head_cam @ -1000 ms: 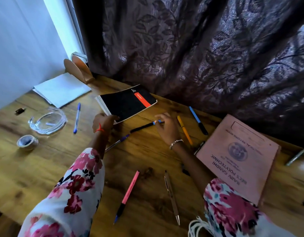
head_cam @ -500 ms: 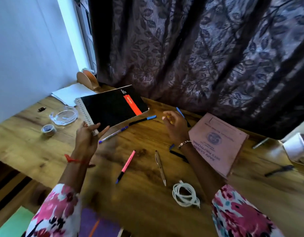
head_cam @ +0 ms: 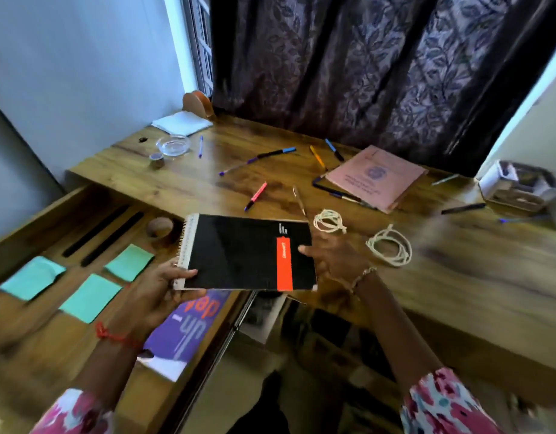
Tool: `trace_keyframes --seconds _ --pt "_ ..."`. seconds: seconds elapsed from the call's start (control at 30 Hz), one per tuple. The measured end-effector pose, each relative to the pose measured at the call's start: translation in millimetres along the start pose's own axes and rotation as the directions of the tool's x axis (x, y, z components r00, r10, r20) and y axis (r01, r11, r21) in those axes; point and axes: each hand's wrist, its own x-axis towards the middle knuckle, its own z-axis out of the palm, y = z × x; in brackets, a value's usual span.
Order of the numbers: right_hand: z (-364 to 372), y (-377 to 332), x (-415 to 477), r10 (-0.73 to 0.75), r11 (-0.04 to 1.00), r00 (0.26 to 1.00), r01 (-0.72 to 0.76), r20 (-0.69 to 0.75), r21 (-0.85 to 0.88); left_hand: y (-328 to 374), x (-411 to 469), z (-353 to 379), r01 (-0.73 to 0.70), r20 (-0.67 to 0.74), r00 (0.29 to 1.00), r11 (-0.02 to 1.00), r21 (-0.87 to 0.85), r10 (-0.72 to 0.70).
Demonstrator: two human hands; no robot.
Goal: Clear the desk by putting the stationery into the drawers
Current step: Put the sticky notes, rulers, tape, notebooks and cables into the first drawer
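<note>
Notebook (head_cam: pixel 239 250) held at near edge of desk (head_cam: pixel 458 261): our left hand (head_cam: pixel 164 286) grips its spiral side, right hand (head_cam: pixel 336 255) the other. Drawer (head_cam: pixel 66 220) open left; pens (head_cam: pixel 255 195) scattered far; curtain (head_cam: pixel 364 73) behind.

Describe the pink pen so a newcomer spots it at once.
On the wooden desk, look just beyond the black notebook. The pink pen lies there, left of a gold pen. No other pen is pink; its tip is dark.

Wooden desk (head_cam: pixel 477 277) bears scattered pens (head_cam: pixel 275 152), a pink booklet (head_cam: pixel 375 178) and two cord coils (head_cam: pixel 393 263).
</note>
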Motion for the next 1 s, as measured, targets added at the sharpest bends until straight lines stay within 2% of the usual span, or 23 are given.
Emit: trace_keyframes --seconds 0.1,0.23,0.33,0.53,0.67,0.8,1.0 --pt "20 38 -50 0.124 0.991 0.990 -0.126 0.064 0.036 -20 -34 -29 0.119 -0.030 0.993 0.984 0.130 -0.116" --pt "54 72 -99 0.168 0.973 0.982 -0.179 0.086 0.144 -38 -62 -63 0.255 -0.136 0.964 0.941 0.222 -0.229" --pt "87 89 -117 0.203 0.963 0.978 -0.208 0.050 0.170 -44 -70 -88 0.276 -0.255 0.947 0.900 0.338 -0.195" --pt "165 91 -119 0.206 0.964 0.977 -0.193 -0.056 0.183 -35 -75 -159 0.246 -0.308 0.948 0.805 0.540 -0.082" --pt "223 88 -102 0.168 0.973 0.974 -0.138 -0.155 0.183 -18 -76 -205 0.137 -0.227 0.974 0.762 0.633 0.013" --pt "282 91 -92 0.170 0.975 0.953 -0.127 -0.251 0.181 3 -66 -251 0.073 -0.152 0.987 0.708 0.702 0.049" --pt "339 93 -85 0.237 0.963 0.930 -0.186 -0.280 0.196 31 -49 -306 0.043 -0.073 0.997 0.640 0.768 0.021"
